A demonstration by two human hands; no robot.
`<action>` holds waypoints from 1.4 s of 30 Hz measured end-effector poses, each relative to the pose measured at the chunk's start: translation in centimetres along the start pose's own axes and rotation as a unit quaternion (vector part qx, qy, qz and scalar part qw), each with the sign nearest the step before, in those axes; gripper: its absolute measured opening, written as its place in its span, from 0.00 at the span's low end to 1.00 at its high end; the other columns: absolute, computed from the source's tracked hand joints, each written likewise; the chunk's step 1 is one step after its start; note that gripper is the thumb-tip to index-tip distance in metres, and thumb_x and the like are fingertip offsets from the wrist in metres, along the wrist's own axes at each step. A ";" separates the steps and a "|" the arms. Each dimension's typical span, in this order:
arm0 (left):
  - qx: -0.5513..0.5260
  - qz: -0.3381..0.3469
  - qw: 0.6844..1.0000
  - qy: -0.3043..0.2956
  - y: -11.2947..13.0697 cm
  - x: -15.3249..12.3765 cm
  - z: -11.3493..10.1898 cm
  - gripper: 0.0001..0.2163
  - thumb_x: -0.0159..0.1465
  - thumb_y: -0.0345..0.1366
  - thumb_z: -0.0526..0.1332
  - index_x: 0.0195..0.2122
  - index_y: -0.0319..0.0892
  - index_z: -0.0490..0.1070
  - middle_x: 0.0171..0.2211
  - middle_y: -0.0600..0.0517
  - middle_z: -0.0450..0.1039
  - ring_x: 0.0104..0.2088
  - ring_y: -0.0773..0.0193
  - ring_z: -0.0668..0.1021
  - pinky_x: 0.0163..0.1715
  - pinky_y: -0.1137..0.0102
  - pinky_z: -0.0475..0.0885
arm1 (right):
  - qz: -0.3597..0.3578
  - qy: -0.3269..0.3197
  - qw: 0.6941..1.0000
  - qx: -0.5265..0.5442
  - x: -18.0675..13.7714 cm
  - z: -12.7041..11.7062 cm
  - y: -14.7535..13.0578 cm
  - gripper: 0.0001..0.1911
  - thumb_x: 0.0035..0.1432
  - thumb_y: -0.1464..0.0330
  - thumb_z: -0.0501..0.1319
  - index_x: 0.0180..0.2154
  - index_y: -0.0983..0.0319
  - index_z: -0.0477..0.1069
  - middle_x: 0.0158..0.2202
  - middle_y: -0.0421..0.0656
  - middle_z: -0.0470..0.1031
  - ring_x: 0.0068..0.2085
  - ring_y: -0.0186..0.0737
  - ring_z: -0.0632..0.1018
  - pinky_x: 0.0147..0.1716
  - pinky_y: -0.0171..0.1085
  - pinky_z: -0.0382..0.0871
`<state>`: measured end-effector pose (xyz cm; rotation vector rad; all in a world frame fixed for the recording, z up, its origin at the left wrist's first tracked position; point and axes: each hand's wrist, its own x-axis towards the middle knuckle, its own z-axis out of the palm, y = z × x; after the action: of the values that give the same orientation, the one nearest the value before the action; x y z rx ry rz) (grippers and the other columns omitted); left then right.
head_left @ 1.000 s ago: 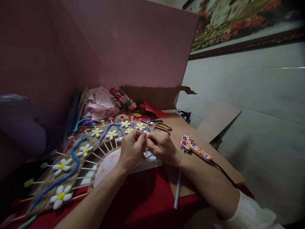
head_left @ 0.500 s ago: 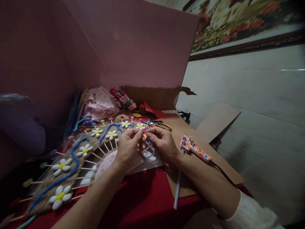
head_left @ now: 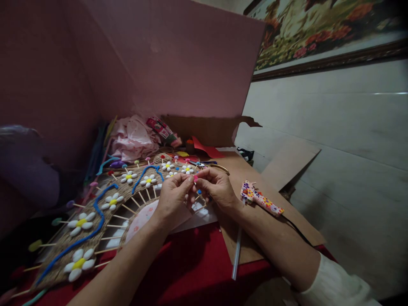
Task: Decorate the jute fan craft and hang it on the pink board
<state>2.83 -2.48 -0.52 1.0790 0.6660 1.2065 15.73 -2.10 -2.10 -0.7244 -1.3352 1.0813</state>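
Hands meet over jute arch (head_left: 95, 229) on tabletop (head_left: 191, 263). Left hand (head_left: 172, 197) and right hand (head_left: 218, 187): each grip pinches one pink bead (head_left: 195, 178), probably steadying it just above the arch's sticks. Glue gun (head_left: 262, 199) lies near right wrist.

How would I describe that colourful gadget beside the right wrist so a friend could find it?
Find the brown cardboard sheet on the red table. On it, just right of the right hand, lies what looks like a glue gun. Unlike the gold-handled scissors behind, it is covered in tiny multicoloured flowers and trails a black cord.
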 end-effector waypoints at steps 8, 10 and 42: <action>0.059 0.055 0.997 -0.003 -1.0 0.1 -0.1 0.12 0.52 0.40 0.64 0.27 0.38 0.65 0.17 0.57 0.65 0.12 0.74 0.65 0.10 0.79 0.59 | -0.010 0.010 1.000 -0.013 -0.2 0.2 -0.2 0.12 0.49 0.64 0.66 0.29 0.63 0.65 0.21 0.36 0.70 0.17 0.26 0.66 0.13 0.27 0.58; 0.067 0.055 0.996 0.001 -1.1 -0.1 0.0 0.12 0.53 0.41 0.64 0.27 0.38 0.65 0.17 0.57 0.65 0.12 0.73 0.65 0.09 0.79 0.59 | -0.007 0.012 1.000 -0.019 -0.3 0.2 -0.2 0.12 0.49 0.64 0.65 0.30 0.63 0.65 0.21 0.36 0.70 0.17 0.26 0.66 0.14 0.27 0.58; 0.280 0.167 0.944 0.048 -0.6 0.2 -1.0 0.06 0.58 0.39 0.59 0.29 0.41 0.70 0.21 0.55 0.69 0.20 0.70 0.69 0.19 0.77 0.62 | -0.086 0.015 0.972 -0.220 -0.3 -0.4 0.3 0.08 0.56 0.63 0.59 0.32 0.62 0.66 0.28 0.39 0.67 0.29 0.32 0.68 0.29 0.32 0.63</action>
<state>2.29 -2.00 -1.44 1.6669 0.9643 1.4042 16.12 -2.21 -2.52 -0.9235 -1.6003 0.6358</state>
